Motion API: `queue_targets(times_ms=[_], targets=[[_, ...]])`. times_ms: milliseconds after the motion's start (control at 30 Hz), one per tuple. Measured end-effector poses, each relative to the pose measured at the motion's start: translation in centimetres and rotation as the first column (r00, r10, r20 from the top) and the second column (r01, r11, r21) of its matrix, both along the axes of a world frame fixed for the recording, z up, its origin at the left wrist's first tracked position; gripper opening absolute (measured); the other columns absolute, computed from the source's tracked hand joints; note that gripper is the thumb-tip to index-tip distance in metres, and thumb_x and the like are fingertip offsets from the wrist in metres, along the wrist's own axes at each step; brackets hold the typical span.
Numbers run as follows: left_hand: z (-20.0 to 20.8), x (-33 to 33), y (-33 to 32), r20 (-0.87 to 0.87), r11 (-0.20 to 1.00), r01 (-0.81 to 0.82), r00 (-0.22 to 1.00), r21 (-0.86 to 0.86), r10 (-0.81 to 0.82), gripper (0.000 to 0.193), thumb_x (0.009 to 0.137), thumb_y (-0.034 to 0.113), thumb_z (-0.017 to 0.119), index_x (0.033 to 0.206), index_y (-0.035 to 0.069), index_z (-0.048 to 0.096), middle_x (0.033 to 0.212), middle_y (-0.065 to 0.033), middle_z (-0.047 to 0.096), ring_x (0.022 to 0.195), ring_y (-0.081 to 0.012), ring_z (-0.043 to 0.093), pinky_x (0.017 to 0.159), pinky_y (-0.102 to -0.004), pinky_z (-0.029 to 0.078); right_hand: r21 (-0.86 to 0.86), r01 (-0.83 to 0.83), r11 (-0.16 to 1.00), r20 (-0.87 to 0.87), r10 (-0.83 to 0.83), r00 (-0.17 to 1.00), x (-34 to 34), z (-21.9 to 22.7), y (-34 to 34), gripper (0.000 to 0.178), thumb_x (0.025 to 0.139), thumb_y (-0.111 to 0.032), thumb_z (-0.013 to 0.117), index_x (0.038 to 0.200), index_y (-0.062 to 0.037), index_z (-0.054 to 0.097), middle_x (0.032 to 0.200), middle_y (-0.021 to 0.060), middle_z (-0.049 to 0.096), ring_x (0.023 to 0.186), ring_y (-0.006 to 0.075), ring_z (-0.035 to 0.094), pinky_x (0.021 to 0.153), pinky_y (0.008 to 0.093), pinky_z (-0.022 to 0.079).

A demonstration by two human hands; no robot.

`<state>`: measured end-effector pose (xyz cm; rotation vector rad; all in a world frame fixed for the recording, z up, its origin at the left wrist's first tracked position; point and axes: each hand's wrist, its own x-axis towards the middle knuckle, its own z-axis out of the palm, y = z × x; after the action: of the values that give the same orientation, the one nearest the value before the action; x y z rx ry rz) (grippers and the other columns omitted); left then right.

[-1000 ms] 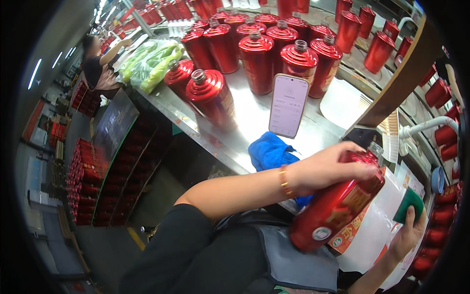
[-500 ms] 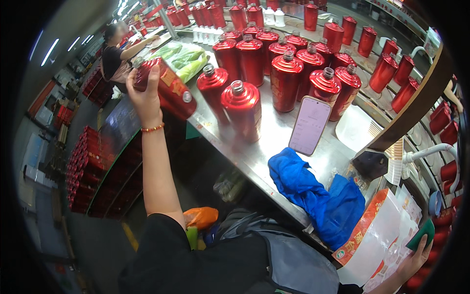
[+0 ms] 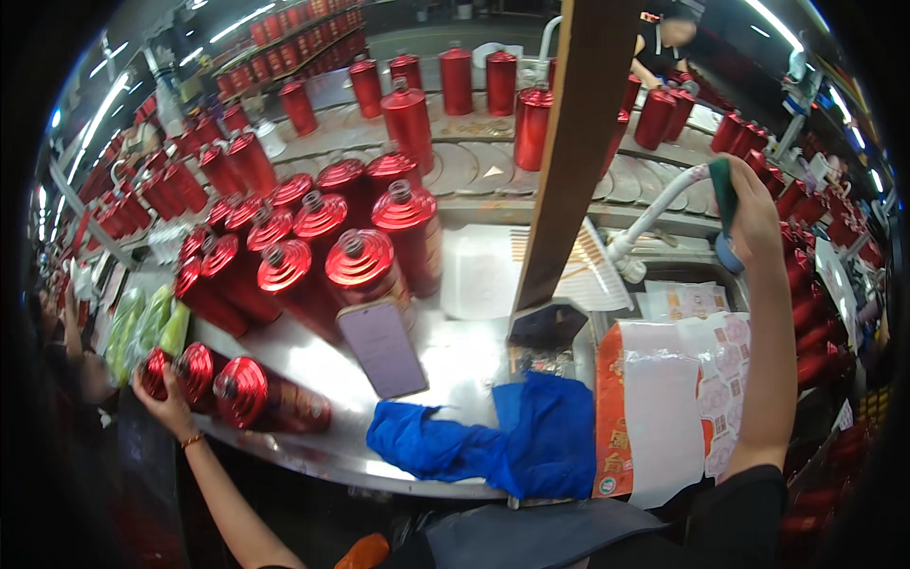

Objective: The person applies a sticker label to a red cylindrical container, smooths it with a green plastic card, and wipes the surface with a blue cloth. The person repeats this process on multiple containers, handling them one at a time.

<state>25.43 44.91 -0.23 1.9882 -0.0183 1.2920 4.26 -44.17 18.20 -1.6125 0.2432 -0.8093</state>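
Note:
At the left end of the metal table my left hand (image 3: 169, 406) has its fingers around the shoulder of a shiny red bottle (image 3: 155, 368). Two more red bottles, the nearer one (image 3: 248, 394) lying in line to its right, stand close by along the front edge. Far to the right, my raised right hand (image 3: 755, 216) grips a flat dark green pad (image 3: 723, 195). That pad is right by the tip of a curved white pipe (image 3: 664, 204); whether they touch I cannot tell.
A group of red bottles (image 3: 318, 218) fills the table's left half. A phone (image 3: 383, 349) leans before them. Blue cloth (image 3: 545, 436) and label sheets (image 3: 666, 408) lie at front right. A brown post (image 3: 578, 142) rises mid-table. Behind runs a bottle conveyor (image 3: 474, 175); a person (image 3: 661, 52) works beyond.
The view has swung right. My left hand has brought its red bottle from the air down to the table's left end. My right hand has risen with the green pad to the white pipe.

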Motion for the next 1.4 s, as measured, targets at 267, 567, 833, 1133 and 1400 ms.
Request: queue_targets(times_ms=[267, 567, 833, 1133, 1400], targets=[[0.1, -3.2, 1.1, 0.037, 0.937, 0.202, 0.979, -0.284, -0.2, 0.083, 0.101, 0.052, 0.063, 0.157, -0.002, 0.033, 0.16, -0.0158, 0.038, 0.144, -0.028, 0.041, 0.121, -0.0414, 0.032, -0.837, -0.023, 0.547, -0.192, -0.254, 0.948, 21.1, 4.4, 4.5, 0.048, 0.101, -0.049, 0.055, 0.09, -0.0065, 0.073, 0.089, 0.01, 0.071, 0.082, 0.0258, 0.067, 0.079, 0.0381, 0.052], [12.9, -10.9, -8.2, 0.302, 0.99, 0.022, 0.953, -0.142, 0.022, 0.056, 0.111, 0.027, 0.03, 0.147, -0.015, 0.039, 0.155, -0.0268, 0.045, 0.145, -0.035, 0.044, 0.126, -0.046, 0.031, -0.968, -0.23, 0.104, -0.235, -0.7, 0.675, 31.8, -2.9, -2.4, 0.044, 0.101, -0.042, 0.053, 0.124, -0.008, 0.066, 0.11, 0.0195, 0.074, 0.106, 0.0385, 0.071, 0.092, 0.0484, 0.056], [12.7, -17.6, -28.3, 0.462, 0.917, 0.349, 0.793, 0.192, -0.398, 0.044, 0.099, 0.047, 0.047, 0.126, 0.013, 0.053, 0.121, -0.0241, 0.057, 0.088, -0.0348, 0.063, 0.086, -0.0641, 0.056, -0.993, -0.104, 0.061, -0.119, -0.629, 0.768, 21.4, 6.2, -2.6, 0.038, 0.1, -0.033, 0.055, 0.122, -0.0053, 0.068, 0.115, 0.0189, 0.073, 0.11, 0.0341, 0.069, 0.094, 0.045, 0.054], [12.6, -18.5, -44.6, 0.109, -0.013, 0.93, 0.029, -0.366, -0.994, 0.076, 0.099, 0.057, 0.052, 0.135, -0.01, 0.057, 0.14, -0.0318, 0.055, 0.134, -0.0414, 0.054, 0.12, -0.0583, 0.033, -0.843, -0.325, 0.428, -0.267, 0.192, 0.944, -4.2, 20.4, 12.0, 0.03, 0.101, -0.028, 0.063, 0.114, -0.001, 0.069, 0.088, 0.0072, 0.073, 0.069, 0.0121, 0.064, 0.069, 0.027, 0.055], [12.7, -25.5, -48.4, 0.46, -0.583, 0.035, -0.576, -0.812, -0.676, 0.106, 0.088, 0.077, 0.061, 0.158, 0.003, 0.031, 0.152, -0.0163, 0.05, 0.135, -0.0285, 0.055, 0.115, -0.0446, 0.044, -0.314, -0.845, 0.432, -0.432, 0.728, 0.533, -5.4, 7.2, 18.7, 0.027, 0.092, -0.013, 0.061, 0.116, -0.0015, 0.067, 0.092, 0.0008, 0.064, 0.073, 0.0058, 0.053, 0.067, 0.0234, 0.042]])
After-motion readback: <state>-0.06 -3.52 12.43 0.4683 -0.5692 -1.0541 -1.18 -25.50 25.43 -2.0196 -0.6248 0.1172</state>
